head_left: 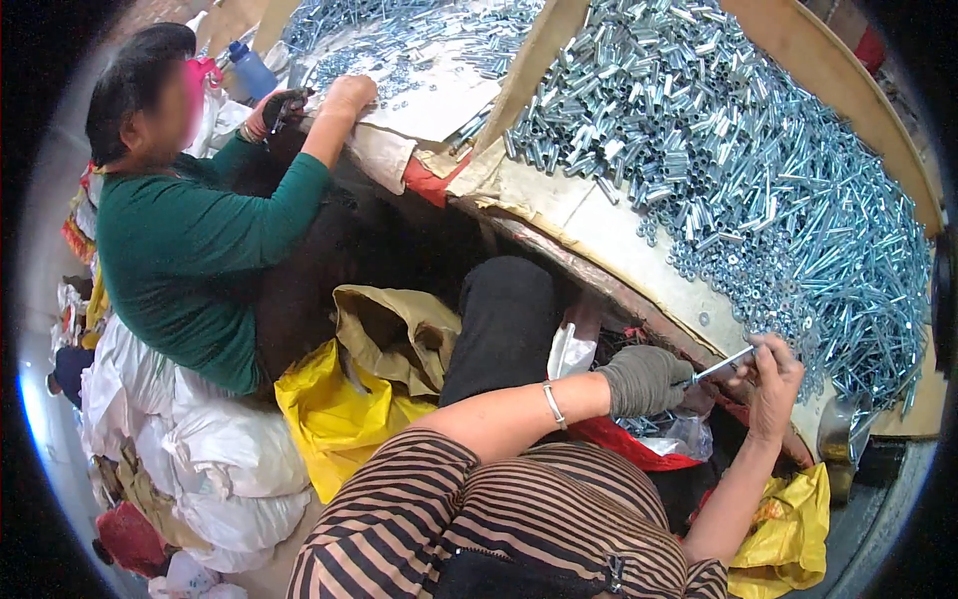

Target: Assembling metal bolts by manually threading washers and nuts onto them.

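My left hand (pixel 647 381), in a grey knit glove, is closed around one end of a slim silvery metal bolt (pixel 722 363). The bolt slants up to the right, over the front edge of the worktable. At its other end are the bent fingers of my bare right hand (pixel 774 371); whether they also hold a small part is too fine to make out. Just beyond my hands lie loose washers (pixel 743 275). Behind them rise a heap of short metal sleeves (pixel 639 90) and a pile of long thin bolts (pixel 858 250).
A wooden divider (pixel 521 75) splits the table. To my left a person in a green top (pixel 200 250) handles small parts. Yellow bags (pixel 334 414) and a brown sack (pixel 399 324) sit between us; white sacks (pixel 235 449) are stacked at far left. A red bag (pixel 639 454) lies below my hands.
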Motion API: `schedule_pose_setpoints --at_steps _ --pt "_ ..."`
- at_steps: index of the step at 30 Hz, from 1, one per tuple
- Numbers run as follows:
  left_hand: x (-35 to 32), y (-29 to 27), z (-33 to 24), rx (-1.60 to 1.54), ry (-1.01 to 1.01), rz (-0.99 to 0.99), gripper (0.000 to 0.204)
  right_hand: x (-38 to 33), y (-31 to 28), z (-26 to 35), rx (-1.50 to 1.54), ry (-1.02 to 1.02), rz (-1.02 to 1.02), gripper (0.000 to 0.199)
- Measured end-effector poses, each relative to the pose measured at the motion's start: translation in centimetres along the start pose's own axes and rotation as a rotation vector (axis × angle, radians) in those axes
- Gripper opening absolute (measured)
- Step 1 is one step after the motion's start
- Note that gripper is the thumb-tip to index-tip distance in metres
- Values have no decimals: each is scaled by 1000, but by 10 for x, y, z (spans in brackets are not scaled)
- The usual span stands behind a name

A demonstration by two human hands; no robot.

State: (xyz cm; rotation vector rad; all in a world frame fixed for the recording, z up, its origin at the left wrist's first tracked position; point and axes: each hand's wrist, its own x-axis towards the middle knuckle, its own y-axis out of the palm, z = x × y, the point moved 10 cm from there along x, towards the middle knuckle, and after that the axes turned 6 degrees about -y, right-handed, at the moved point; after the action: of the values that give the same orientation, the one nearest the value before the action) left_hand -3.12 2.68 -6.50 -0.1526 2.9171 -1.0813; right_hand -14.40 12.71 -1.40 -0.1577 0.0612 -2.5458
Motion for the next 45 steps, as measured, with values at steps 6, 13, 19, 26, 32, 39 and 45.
schedule_pose_setpoints --at_steps 6,13,19,26,32,39,45 --pt "-2 1 -19 90 25 36 24 -13 -15 8 -11 -86 9 24" --pt "-6 -2 -25 219 65 3 24 -30 -11 10 -85 -121 24 15" --pt "-16 -31 -20 -211 54 -233 26 -49 41 -29 294 228 166 18" --pt "-25 -21 -25 -171 128 -377 22 -28 89 -12 251 -70 219 39" --pt "-7 -49 87 -345 -150 -576 16 -47 87 41 -79 -450 169 39" --pt "-18 -67 12 -355 -112 -399 15 -20 66 13 209 -174 9 36" --pt "-17 -31 -8 -239 -39 -249 17 -35 29 8 105 -242 -67 41"
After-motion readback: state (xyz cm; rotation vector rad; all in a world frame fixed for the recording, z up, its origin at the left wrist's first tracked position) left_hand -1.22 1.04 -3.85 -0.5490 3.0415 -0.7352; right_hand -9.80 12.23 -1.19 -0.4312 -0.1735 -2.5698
